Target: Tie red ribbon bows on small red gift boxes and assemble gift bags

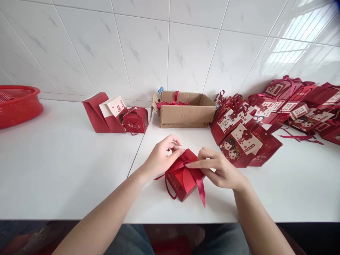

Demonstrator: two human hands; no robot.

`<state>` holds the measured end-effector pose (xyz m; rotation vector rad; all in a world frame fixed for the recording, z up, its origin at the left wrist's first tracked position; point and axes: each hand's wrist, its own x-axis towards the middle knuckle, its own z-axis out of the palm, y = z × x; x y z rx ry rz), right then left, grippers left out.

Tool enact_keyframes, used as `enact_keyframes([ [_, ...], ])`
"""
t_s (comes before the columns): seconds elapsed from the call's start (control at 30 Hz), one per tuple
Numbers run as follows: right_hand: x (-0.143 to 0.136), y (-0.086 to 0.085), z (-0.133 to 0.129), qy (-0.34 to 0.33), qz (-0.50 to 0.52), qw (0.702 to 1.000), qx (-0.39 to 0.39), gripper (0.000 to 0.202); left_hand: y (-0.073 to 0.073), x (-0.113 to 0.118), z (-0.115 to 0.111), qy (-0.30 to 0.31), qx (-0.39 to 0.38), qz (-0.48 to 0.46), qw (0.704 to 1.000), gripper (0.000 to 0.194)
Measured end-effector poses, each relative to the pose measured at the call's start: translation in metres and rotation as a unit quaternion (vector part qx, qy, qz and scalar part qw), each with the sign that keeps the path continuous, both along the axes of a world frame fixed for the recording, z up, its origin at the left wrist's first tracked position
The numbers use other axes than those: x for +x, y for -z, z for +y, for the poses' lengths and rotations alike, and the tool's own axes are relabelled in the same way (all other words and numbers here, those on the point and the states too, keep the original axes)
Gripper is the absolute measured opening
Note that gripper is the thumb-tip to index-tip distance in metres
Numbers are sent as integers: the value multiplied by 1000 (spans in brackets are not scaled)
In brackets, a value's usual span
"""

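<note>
A small red gift box [183, 180] stands at the table's front, turned cornerwise to me. Red satin ribbon [199, 187] crosses its top in a bow, one tail hanging down the right side. A dark red cord handle [170, 189] loops down at its left. My left hand [166, 154] is closed at the bow's upper left, thumb on the ribbon and fingers curled. From the right, my right hand [216, 168] reaches in, forefinger stretched to the knot and the other fingers bent around the ribbon. Part of the bow is hidden behind my fingers.
Behind stands an open cardboard box [186, 117] with red ribbon inside. Three red boxes [114, 115] stand left of it. Many red gift boxes [281, 102] crowd the right, some near my right hand. A red plastic basket [21, 109] sits far left, against the tiled wall [143, 46].
</note>
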<state>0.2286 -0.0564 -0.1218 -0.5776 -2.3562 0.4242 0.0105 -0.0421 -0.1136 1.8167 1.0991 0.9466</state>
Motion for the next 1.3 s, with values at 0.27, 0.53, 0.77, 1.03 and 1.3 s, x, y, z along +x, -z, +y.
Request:
enact_keyframes([
  [0.27, -1, 0, -2, 30, -42, 999, 16, 43, 2, -1, 2, 12, 34, -8, 999, 14],
  [0.53, 3, -2, -5, -13, -70, 997, -2, 49, 5, -1, 4, -11, 92, -19, 996, 8],
  [0.77, 5, -2, -7, 35, -6, 999, -28, 45, 4, -2, 3, -15, 85, -13, 996, 9],
  [1.03, 4, -2, -6, 14, -33, 999, -20, 46, 6, -2, 3, -14, 102, -11, 995, 8],
  [1.3, 8, -4, -10, 23, -51, 997, -45, 51, 7, -5, 5, -25, 132, -8, 991, 6],
])
